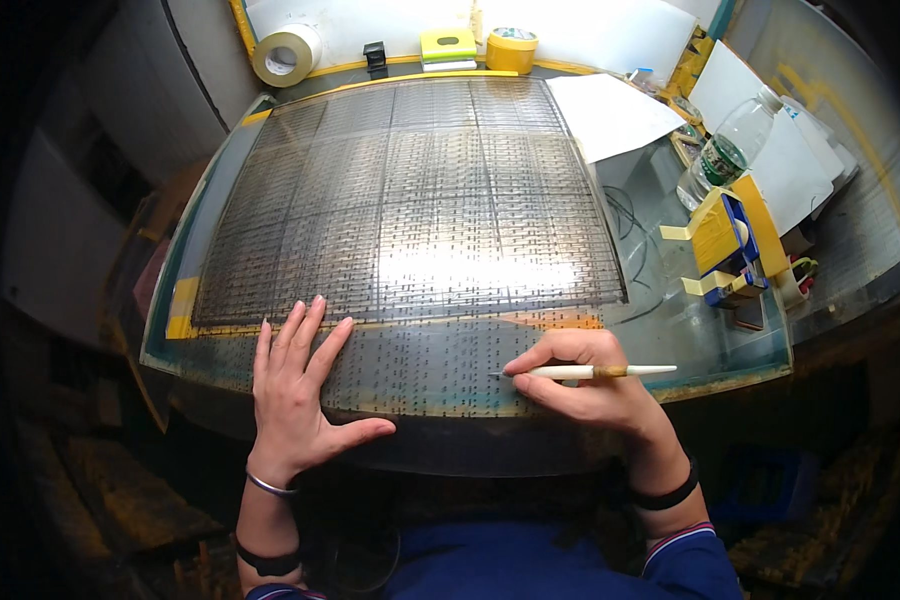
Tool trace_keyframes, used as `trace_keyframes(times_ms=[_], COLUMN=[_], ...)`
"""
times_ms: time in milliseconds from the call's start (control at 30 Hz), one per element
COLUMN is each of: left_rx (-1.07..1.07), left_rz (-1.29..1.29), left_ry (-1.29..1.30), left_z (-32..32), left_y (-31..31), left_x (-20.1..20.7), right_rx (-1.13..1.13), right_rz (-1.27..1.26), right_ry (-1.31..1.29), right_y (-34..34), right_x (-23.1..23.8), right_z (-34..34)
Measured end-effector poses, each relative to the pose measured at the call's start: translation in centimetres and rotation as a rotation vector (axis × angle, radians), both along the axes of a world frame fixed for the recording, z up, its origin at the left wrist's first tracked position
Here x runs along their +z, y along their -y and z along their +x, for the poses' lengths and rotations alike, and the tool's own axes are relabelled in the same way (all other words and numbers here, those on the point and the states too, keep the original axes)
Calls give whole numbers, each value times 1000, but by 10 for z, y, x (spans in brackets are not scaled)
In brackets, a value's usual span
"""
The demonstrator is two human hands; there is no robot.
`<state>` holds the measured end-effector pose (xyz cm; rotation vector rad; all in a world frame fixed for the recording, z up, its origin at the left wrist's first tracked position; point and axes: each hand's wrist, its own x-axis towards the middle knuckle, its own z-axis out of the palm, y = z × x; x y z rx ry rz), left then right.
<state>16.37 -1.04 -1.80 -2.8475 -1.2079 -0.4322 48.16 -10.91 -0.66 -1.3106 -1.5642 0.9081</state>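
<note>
My left hand [298, 385] lies flat with its fingers spread on the near left part of a clear film [425, 365] covered in rows of small dark marks. Between the fingertips of my right hand [592, 385] is a slim white pen-like tool [653, 370] with a tan band. Its fine tip touches or hovers just over the film; I cannot tell which. Beyond my hands, a large gridded sheet [430, 190] with dense dark marks lies on the glass tabletop [660, 335], and a bright glare covers its near middle.
Yellow tape strips [182, 308] edge the sheet. At the right stand a blue-and-yellow tape dispenser [727, 245] and a clear plastic bottle [735, 150]. White paper [615, 112] lies at the far right. Along the back are a tape roll [287, 56] and a yellow round tub [511, 50].
</note>
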Motion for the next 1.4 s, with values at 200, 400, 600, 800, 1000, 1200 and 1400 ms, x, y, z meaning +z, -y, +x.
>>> trace_keyframes(times_ms=[200, 400, 600, 800, 1000, 1200, 1400], left_rx=[-25, -116, -144, -142, -141, -134, -123], left_rz=[2, -64, -66, -34, -7, -17, -24], left_ry=[21, -17, -20, -20, -19, -18, -26], left_z=[2, 4, 4, 5, 5, 6, 6], left_y=[-4, 3, 23, 22, 21, 22, 22], left_x=[3, 11, 7, 1, 0, 0, 0], right_rx=[-191, -300, -277, -228, -262, -174, -254], right_rz=[-24, 4, -87, -88, -80, -16, -48], right_ry=[-240, -357, -270, -221, -139, -57, -62], right_y=[12, 35, 45, 42, 32, 34, 31], right_x=[-1, -2, 3, -2, -9, -10, -8], right_z=[-2, 18, 19, 10, 5, 11, 6])
